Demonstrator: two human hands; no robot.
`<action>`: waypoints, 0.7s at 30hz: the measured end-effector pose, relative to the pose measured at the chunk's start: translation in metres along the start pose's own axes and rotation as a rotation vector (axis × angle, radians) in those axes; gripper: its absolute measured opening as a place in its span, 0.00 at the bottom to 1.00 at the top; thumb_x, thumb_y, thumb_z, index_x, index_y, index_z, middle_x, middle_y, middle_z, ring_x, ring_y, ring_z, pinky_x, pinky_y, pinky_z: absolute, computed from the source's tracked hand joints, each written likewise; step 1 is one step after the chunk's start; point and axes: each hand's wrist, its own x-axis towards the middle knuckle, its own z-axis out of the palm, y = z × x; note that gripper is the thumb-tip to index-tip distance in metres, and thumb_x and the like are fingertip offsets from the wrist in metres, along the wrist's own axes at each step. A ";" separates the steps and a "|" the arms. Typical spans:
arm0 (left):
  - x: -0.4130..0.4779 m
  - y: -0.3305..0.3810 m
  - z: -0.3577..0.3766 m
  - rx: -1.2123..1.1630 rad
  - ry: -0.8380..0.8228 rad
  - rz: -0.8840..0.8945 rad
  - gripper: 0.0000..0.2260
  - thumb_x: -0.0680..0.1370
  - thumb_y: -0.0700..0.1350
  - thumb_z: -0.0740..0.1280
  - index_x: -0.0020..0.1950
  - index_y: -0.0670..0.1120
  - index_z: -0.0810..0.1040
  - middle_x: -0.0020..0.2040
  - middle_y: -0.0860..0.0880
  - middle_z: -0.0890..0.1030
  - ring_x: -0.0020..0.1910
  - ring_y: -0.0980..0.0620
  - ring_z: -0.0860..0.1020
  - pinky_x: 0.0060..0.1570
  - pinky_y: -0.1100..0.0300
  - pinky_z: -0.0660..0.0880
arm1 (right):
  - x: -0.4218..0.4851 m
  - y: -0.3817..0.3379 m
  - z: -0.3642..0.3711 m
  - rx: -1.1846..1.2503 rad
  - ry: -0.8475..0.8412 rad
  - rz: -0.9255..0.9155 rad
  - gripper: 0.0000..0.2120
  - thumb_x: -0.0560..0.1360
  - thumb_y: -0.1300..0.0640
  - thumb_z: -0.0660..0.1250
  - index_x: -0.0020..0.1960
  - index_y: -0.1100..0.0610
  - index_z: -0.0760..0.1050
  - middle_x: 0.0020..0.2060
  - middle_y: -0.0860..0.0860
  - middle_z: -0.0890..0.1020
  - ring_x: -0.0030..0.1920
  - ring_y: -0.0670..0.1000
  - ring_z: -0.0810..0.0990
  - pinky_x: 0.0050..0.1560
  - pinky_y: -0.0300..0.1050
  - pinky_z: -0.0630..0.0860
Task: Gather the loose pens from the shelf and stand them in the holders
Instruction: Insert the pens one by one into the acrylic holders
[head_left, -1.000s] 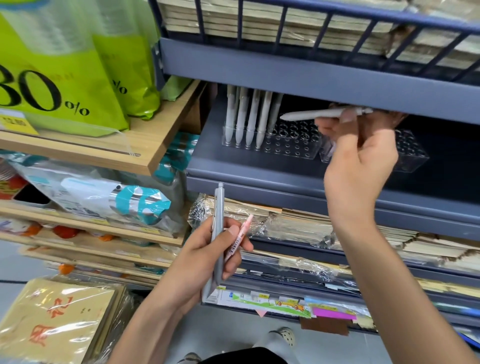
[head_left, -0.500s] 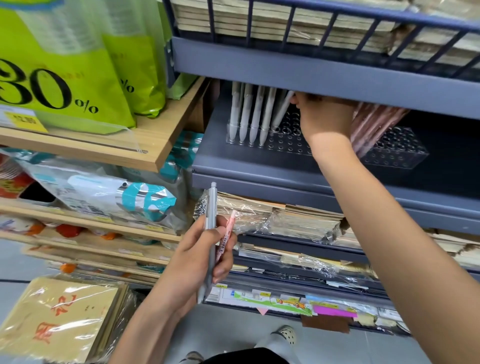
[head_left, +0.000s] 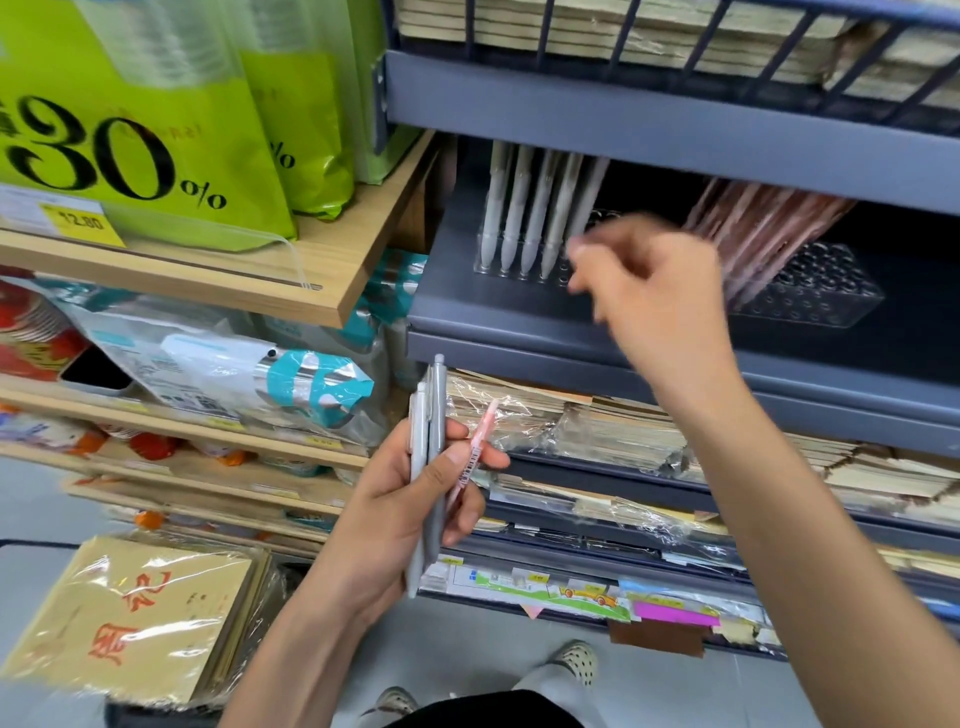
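From the head camera, the left hand (head_left: 395, 509) is low in the middle, with its fingers and thumb curled around two gray pens (head_left: 439, 395) and a loose pink pen (head_left: 480, 431). The gray pens stand almost straight up, with their button ends on top. The loose pink pen leans, its top end pointing up and to the right. The right hand (head_left: 660, 301) is higher, in front of the gray shelf (head_left: 519, 322). It is blurry, so I cannot tell if its bent fingers hold anything. On the shelf, white pens (head_left: 524, 208) stand tips down in a clear holder (head_left: 485, 267). A bunch of pink pens (head_left: 763, 234) leans in a second clear holder (head_left: 821, 291).
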 end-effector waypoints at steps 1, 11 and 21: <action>0.001 0.000 0.000 -0.008 0.001 0.003 0.10 0.77 0.41 0.64 0.56 0.40 0.69 0.48 0.38 0.83 0.27 0.49 0.73 0.25 0.61 0.69 | -0.017 -0.001 0.000 0.025 -0.150 0.016 0.05 0.74 0.53 0.71 0.39 0.51 0.81 0.32 0.46 0.83 0.29 0.38 0.76 0.33 0.32 0.71; 0.010 -0.017 0.020 -0.010 -0.085 -0.052 0.02 0.80 0.43 0.65 0.51 0.46 0.76 0.46 0.39 0.82 0.28 0.48 0.75 0.23 0.60 0.70 | -0.078 0.019 -0.010 0.170 -0.431 0.310 0.04 0.70 0.59 0.76 0.42 0.59 0.83 0.33 0.53 0.83 0.31 0.47 0.79 0.32 0.39 0.75; 0.039 -0.046 0.077 0.064 -0.236 -0.105 0.01 0.80 0.45 0.64 0.49 0.49 0.75 0.43 0.42 0.81 0.24 0.49 0.71 0.22 0.63 0.67 | -0.073 0.048 -0.089 0.453 -0.069 0.258 0.04 0.72 0.64 0.70 0.46 0.59 0.82 0.39 0.54 0.85 0.38 0.49 0.82 0.38 0.38 0.76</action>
